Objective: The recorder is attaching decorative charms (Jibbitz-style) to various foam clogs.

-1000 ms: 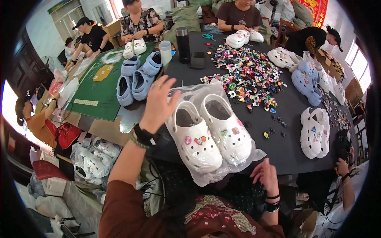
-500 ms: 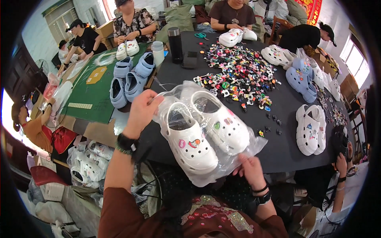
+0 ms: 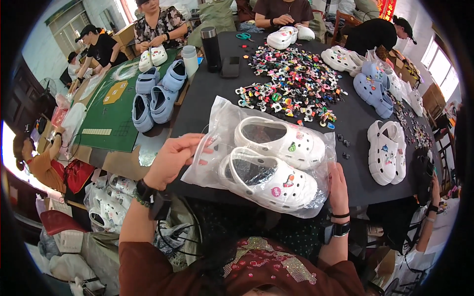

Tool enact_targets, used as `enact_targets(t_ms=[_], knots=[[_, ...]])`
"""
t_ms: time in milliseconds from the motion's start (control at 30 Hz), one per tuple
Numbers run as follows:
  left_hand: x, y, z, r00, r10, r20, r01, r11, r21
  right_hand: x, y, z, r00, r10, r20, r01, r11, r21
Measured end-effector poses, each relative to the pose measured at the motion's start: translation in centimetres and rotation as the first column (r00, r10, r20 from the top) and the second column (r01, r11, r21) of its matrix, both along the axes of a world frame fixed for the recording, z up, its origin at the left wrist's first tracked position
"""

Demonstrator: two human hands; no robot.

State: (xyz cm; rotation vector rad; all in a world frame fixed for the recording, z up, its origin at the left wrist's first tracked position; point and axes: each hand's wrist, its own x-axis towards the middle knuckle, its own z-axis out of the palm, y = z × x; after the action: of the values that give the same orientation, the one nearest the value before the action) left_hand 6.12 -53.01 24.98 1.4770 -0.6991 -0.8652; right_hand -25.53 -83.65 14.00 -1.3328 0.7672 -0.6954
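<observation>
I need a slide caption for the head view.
Left hand and right hand at opposite ends of a clear bag of white clogs, near colourful charms on a black table.

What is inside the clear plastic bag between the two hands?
Inside the bag, two white clogs with colourful charms on their uppers lie side by side, openings visible through the plastic. Their undersides are hidden.

On a black table [image 3: 358, 170], a heap of small multicoloured charms [image 3: 291, 81] lies at one o'clock — teal scissors [image 3: 243, 36] beyond it at twelve. A dark bottle [image 3: 211, 49] stands between eleven and twelve. Blue clogs [image 3: 163, 101] sit at ten, near a green mat [image 3: 101, 135]; lavender-blue clogs [image 3: 371, 93] at two; white clogs [image 3: 382, 160] at three. A co-worker in a floral top [image 3: 170, 22] is at eleven.
</observation>
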Motion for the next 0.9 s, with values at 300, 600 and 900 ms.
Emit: enact_targets(t_ms=[300, 600, 900], knots=[[-0.3, -6.8, -0.9, 0.426, -0.265, 0.865, 0.329, 0.936, 0.125, -0.5, 1.3, 0.0, 0.986, 0.136, -0.091, -0.139, 0.99, -0.022], [-0.1, -8.9, -2.6, 0.208, -0.356, 0.911, 0.364, 0.893, 0.266, 0.5, 1.7, -0.1, 0.993, 0.102, 0.059, -0.099, 0.993, -0.062], [-0.2, -8.8, -2.2, 0.309, -0.312, 0.899, 0.273, 0.934, 0.23, 0.3, 1.3, 0.0, 0.991, 0.117, 0.059, -0.109, 0.986, -0.126]])
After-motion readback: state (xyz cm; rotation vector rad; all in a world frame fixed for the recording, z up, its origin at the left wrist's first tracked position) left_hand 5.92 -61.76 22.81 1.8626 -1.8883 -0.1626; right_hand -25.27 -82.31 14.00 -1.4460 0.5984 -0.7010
